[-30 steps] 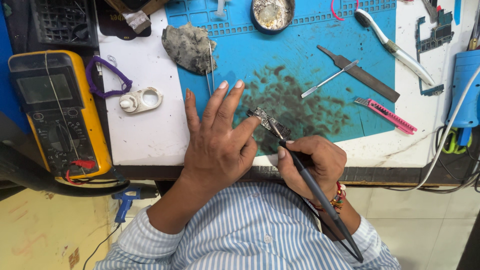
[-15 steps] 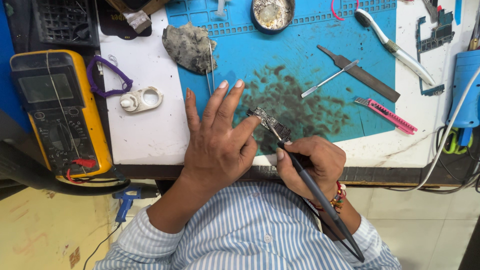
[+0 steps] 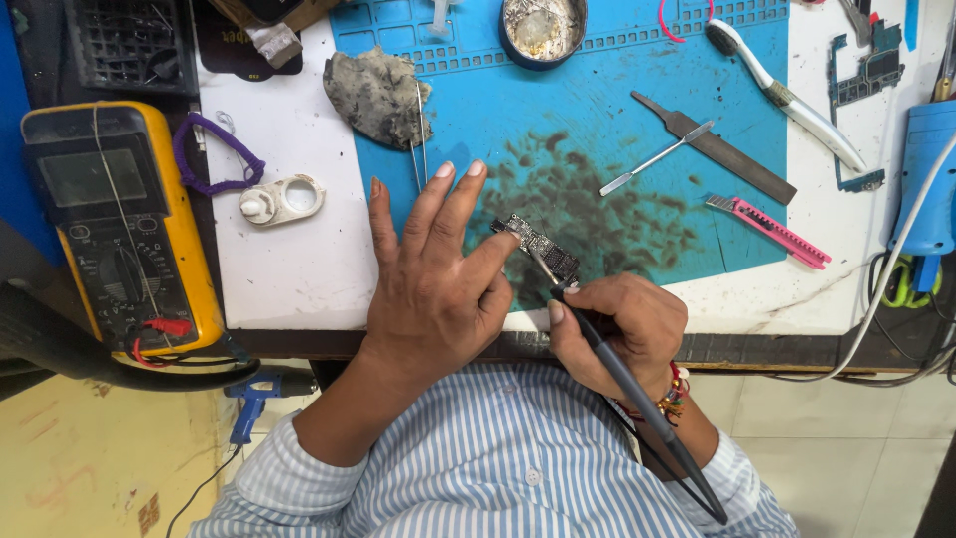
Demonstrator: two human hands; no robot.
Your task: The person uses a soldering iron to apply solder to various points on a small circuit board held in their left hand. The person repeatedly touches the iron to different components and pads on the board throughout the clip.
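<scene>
My left hand [image 3: 433,274] lies flat on the blue work mat [image 3: 597,110], fingers spread, its index finger and thumb pinning a small dark circuit board [image 3: 538,244]. My right hand [image 3: 617,329] grips a black soldering iron [image 3: 637,399] like a pen, its metal tip touching the board's near edge. The iron's handle runs back over my striped shirt.
A yellow multimeter [image 3: 115,224] sits at the left. On the mat lie a grey rag [image 3: 373,95], tweezers [image 3: 418,134], a round tin [image 3: 543,25], a flat file [image 3: 712,144], a spatula [image 3: 652,159], a pink cutter [image 3: 767,229] and a white-handled brush [image 3: 787,95]. A blue tool [image 3: 926,174] stands far right.
Both hands stay on the board; the iron's tip has barely shifted along it.
</scene>
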